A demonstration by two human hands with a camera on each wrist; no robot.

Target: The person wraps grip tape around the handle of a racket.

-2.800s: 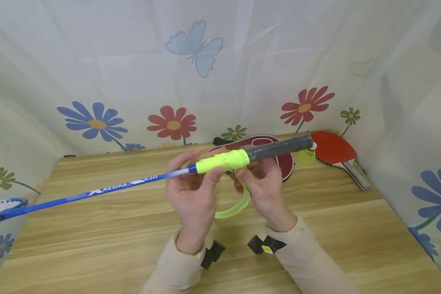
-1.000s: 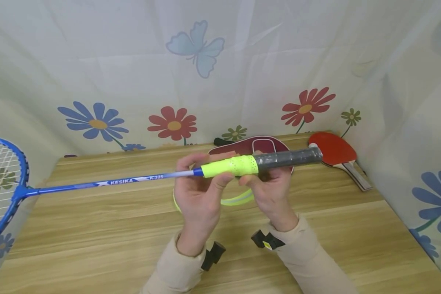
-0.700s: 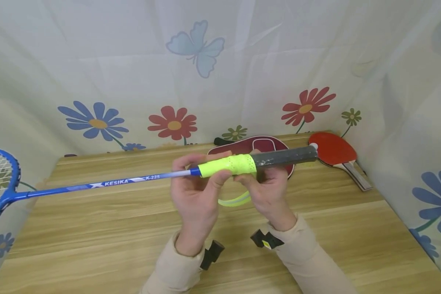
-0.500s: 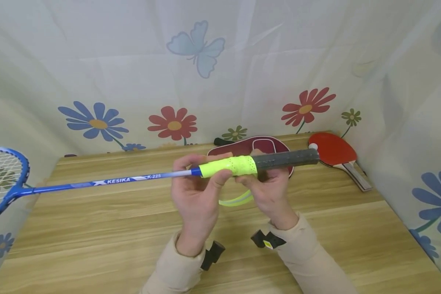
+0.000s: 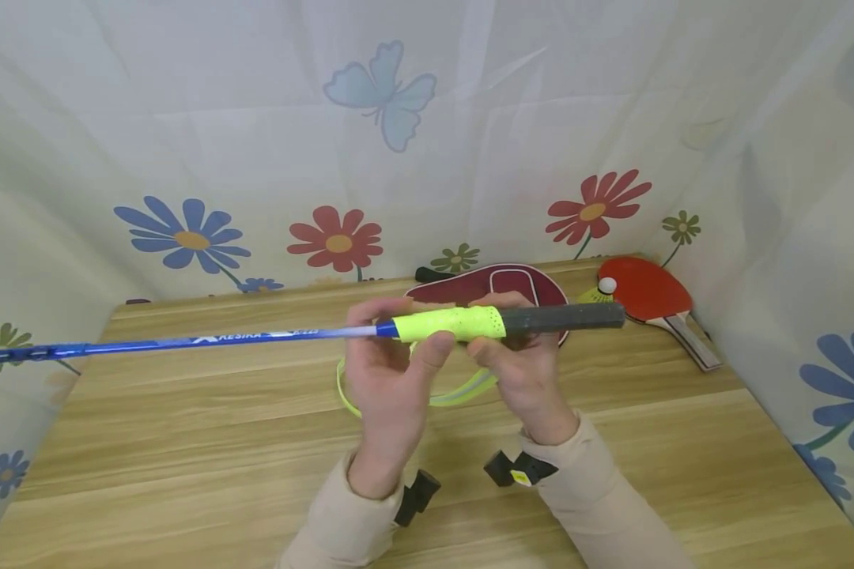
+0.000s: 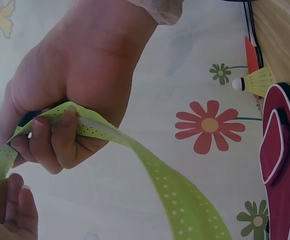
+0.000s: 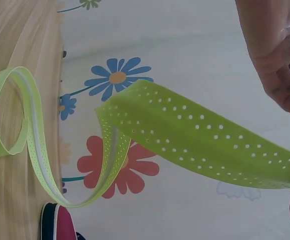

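Above the wood-grain table (image 5: 206, 474), a blue badminton racket (image 5: 313, 334) is held nearly level, its head edge-on at the left, its bare dark-grey handle end at the right. Perforated fluorescent-yellow grip tape (image 5: 451, 322) covers the handle's left part; a loose, flat length loops below, pale-striped on one face. The left hand (image 5: 391, 379) grasps the wrapped part, thumb on the near side, fingers curled beyond. The right hand (image 5: 523, 371) pinches the tape at the wrap's right edge, thumb near. Far middle lies a maroon, white-piped case (image 5: 462, 283), partly hidden; far right, a smooth red paddle (image 5: 646, 288) with a yellow-skirted shuttlecock (image 5: 603, 289) at its left edge.
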